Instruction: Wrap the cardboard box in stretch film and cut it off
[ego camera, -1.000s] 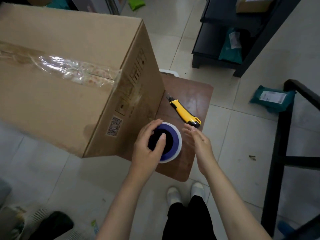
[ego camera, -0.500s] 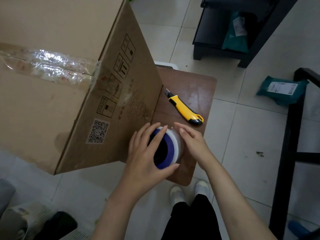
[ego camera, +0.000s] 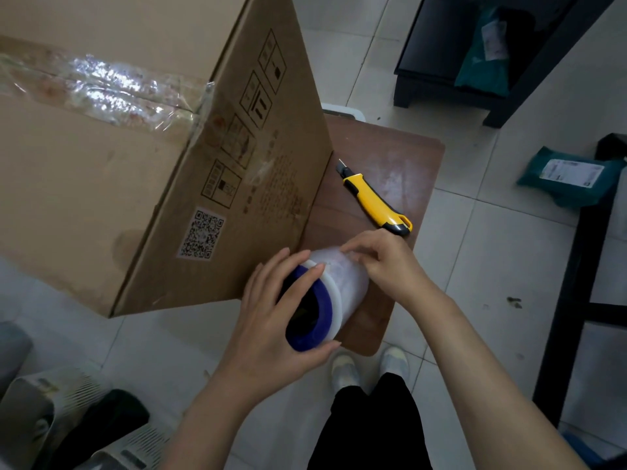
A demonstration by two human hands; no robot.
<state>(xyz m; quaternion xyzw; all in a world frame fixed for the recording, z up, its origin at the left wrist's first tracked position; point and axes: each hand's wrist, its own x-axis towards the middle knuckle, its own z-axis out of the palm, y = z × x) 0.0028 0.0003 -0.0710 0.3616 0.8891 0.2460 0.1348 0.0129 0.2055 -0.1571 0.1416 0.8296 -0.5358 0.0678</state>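
Left hand (ego camera: 271, 320) grip closed round film roll (ego camera: 334, 290) | right hand (ego camera: 383, 262) fingertips pinching film | box (ego camera: 135, 157): QR code; print unreadable

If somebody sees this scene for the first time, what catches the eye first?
The big brown cardboard box fills the upper left, standing on a small brown wooden table. At centre, the left hand and right hand hold a white stretch-film roll with a blue core. A yellow utility knife lies beside the box.
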